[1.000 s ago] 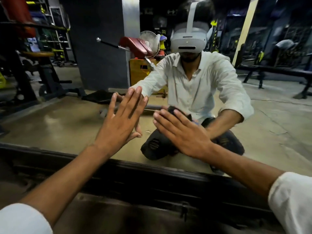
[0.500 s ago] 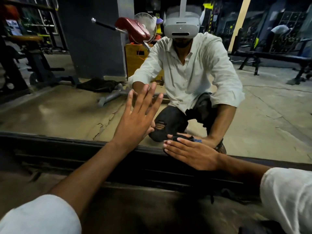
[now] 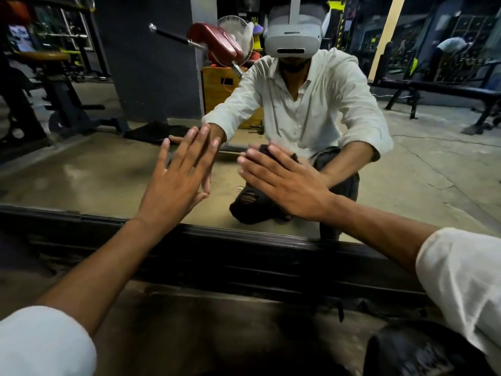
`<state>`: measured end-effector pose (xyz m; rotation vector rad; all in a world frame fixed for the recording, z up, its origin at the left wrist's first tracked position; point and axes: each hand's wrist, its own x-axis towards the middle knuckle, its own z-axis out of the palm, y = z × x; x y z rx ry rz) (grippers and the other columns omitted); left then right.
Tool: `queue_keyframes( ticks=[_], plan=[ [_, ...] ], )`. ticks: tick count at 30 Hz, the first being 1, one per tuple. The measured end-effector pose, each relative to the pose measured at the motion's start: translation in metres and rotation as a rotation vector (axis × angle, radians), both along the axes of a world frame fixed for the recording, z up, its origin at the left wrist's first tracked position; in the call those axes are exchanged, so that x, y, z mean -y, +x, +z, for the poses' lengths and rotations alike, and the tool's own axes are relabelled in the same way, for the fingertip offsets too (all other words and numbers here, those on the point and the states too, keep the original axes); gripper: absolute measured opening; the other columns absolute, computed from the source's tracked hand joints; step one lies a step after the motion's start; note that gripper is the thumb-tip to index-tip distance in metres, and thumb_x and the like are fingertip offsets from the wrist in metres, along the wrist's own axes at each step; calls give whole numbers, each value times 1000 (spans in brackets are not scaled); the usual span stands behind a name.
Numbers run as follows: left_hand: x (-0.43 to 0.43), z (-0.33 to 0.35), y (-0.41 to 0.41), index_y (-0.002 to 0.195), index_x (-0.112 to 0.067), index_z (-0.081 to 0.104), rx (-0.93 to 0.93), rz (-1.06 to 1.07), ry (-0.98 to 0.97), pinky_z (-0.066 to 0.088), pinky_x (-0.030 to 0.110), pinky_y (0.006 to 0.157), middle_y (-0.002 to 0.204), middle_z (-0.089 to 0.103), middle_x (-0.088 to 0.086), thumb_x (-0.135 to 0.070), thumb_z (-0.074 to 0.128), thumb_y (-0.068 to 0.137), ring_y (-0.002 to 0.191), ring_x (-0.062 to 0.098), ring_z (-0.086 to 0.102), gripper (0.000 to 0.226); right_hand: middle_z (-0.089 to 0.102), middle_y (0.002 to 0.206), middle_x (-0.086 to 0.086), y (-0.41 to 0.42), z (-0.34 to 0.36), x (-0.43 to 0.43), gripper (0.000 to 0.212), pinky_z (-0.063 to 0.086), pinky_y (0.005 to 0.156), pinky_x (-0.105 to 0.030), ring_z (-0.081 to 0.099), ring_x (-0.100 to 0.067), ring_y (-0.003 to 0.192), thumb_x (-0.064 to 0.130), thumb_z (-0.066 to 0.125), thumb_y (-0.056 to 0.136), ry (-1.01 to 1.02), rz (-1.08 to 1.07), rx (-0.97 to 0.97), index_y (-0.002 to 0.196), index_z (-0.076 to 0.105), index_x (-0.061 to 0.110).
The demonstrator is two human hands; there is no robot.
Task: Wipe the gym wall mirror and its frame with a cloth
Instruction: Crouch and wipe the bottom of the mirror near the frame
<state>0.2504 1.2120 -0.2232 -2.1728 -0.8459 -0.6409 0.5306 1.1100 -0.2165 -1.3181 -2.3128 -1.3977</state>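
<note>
Mirror [image 3: 95, 172]: two hands flat (left hand [image 3: 176, 183] bare, right hand [image 3: 287, 183] pressing one cloth [image 3: 267, 152]).

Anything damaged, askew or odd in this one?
Only small things: the bare left hand lies flat against the wall mirror glass, likely smudging it, while the right hand presses the dark cloth. The reflected concrete floor shows thin cracks.

I could read nothing in the mirror [image 3: 81, 172]. The poster [image 3: 18, 40] reflected at far left was too blurred for me, and the yellow marks [image 3: 254, 19] beside the fan [image 3: 235, 31] were too small and dim to make out.
</note>
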Motion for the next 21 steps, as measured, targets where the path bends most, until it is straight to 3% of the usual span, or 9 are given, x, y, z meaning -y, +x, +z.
queue_keyframes(
  ticks=[3,4,8,10,13,17,21],
  plan=[
    [-2,2,-6,171,-13,-2,0,-17,18,15,65,128,178,-13,15,-46,80,89,165,32,-5,120,22,173,-11,1,37,-13,54,7,131,-49,4,-28,162,25,30,114,-57,97,290,165,29,10],
    [-2,3,-8,171,-13,-2,22,-11,14,16,65,128,178,-12,16,-46,80,89,165,33,-4,121,23,173,-13,2,45,-20,54,7,131,-50,8,-29,161,26,30,114,-7,117,306,165,28,9],
    [-9,5,-10,171,-13,-2,117,18,-31,16,64,129,177,-9,21,-50,82,86,165,38,-3,125,32,169,-12,-4,31,-23,52,7,130,-52,29,-35,157,26,36,112,177,39,69,161,39,12],
    [-9,4,-9,171,-13,0,102,10,-37,17,64,129,176,-9,22,-50,83,84,165,38,-4,126,38,166,-12,-15,7,-28,49,7,130,-50,34,-33,155,18,36,112,191,37,83,159,43,12],
    [-7,5,-9,171,-12,-3,63,27,-63,18,65,128,176,-10,25,-56,82,82,164,40,-5,130,36,167,-12,-29,-33,-30,49,13,130,-51,31,-33,156,12,29,112,86,93,91,158,43,9],
    [-10,2,-14,170,-13,-6,11,58,-41,21,64,127,175,-10,25,-57,79,86,164,41,-5,128,28,171,-15,-39,-83,-30,55,5,131,-51,22,-34,159,8,12,111,28,61,173,163,30,5],
    [-15,-9,-17,171,-13,-4,2,97,-19,22,63,128,175,-8,25,-58,76,89,164,41,-2,123,25,171,-17,-44,-106,-38,54,2,131,-52,19,-36,160,8,30,109,27,101,161,163,30,3]
  ],
)
